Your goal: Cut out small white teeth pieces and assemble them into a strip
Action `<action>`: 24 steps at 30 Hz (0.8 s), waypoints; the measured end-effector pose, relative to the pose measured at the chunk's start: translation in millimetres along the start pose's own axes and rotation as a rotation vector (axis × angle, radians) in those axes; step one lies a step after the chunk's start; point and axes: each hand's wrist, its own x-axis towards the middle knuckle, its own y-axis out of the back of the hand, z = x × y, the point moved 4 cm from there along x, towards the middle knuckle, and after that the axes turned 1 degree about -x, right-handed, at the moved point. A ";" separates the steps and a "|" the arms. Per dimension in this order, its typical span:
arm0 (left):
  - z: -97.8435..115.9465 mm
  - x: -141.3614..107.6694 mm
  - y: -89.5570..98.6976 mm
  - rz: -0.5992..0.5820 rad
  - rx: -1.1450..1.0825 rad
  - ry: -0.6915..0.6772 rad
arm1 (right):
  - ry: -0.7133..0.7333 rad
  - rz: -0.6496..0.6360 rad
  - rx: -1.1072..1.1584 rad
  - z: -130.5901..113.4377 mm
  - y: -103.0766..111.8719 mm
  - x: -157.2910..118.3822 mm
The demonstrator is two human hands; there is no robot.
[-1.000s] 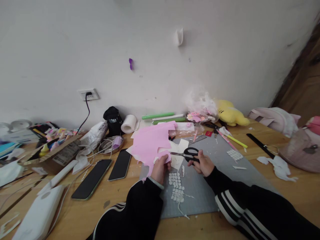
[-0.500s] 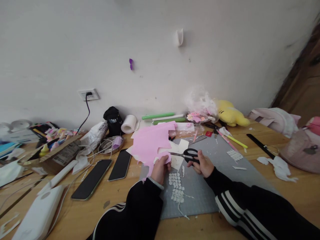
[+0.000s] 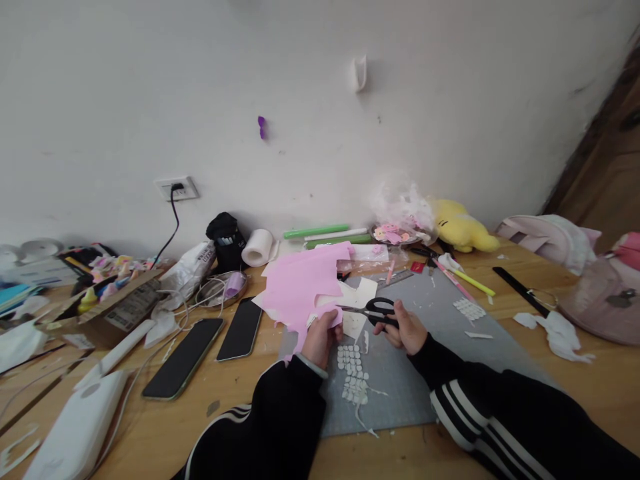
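Observation:
My left hand (image 3: 323,339) pinches the lower edge of a large pink sheet of paper (image 3: 300,280) with a ragged, cut outline. In my right hand (image 3: 407,327) is a pair of black-handled scissors (image 3: 383,310), its loops round my fingers. The blades point left and reach the paper's edge beside my left fingertips. Beneath lie pale paper scraps (image 3: 367,291) and a grey cutting mat (image 3: 400,393). A patch of small white foam dots (image 3: 351,363) rests on the mat just below my hands.
Two phones (image 3: 184,359) and a white power bank (image 3: 77,427) lie left, near a cardboard box (image 3: 117,310). At the back are a paper roll (image 3: 258,248), green rolls (image 3: 317,231) and a yellow plush toy (image 3: 465,228). A pink bag (image 3: 605,300) stands right.

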 end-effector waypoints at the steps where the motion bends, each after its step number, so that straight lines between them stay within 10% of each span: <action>1: -0.2 0.0 0.0 -0.003 0.001 0.006 | 0.002 -0.003 0.001 0.1 0.1 0.3; 24: -0.4 3.4 6.5 0.063 0.013 -0.059 | -0.039 0.088 0.039 6.2 7.1 3.6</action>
